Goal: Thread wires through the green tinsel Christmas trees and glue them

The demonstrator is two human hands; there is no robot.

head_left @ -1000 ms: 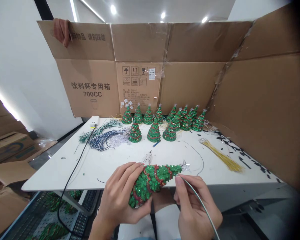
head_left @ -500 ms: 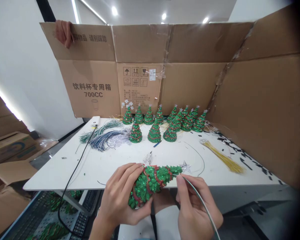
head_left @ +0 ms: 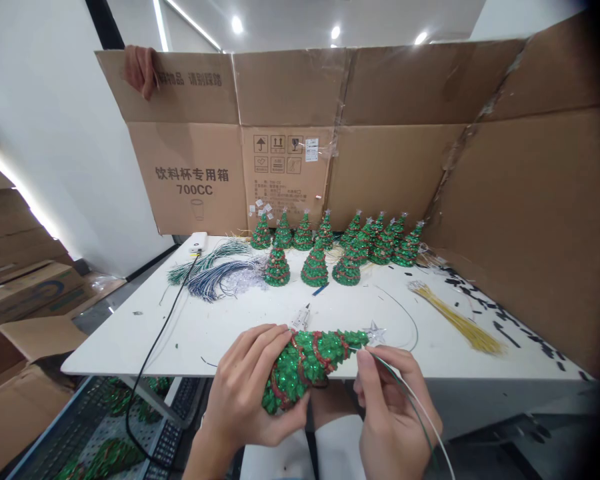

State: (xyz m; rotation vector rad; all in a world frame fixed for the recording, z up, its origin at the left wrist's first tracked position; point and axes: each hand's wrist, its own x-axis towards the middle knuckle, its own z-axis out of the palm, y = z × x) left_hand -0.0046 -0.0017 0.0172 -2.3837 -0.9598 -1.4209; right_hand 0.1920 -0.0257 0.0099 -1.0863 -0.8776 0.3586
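My left hand [head_left: 253,390] is wrapped round the wide base of a green glittery tree [head_left: 310,360] with red garland, which lies on its side above the table's front edge. Its tip, with a clear star [head_left: 375,333], points right. Just below the star, my right hand [head_left: 393,407] pinches thin green and white wires [head_left: 414,395] against the tree's tip; they trail down to the right. Behind the held tree, a small white tool with a pointed dark tip [head_left: 301,316] lies on the table.
Several finished-looking trees [head_left: 315,267] stand at the back of the white table [head_left: 145,333]. Wire bundles [head_left: 217,277] lie at left, yellow strands [head_left: 457,318] and black bits at right. A black cable [head_left: 155,343] hangs over the left edge. Cardboard [head_left: 390,167] walls the back and right.
The view has shifted slightly, so the scene sits further right. Both hands keep their hold on the tree and wires; the trailing wires now show as two separate strands.
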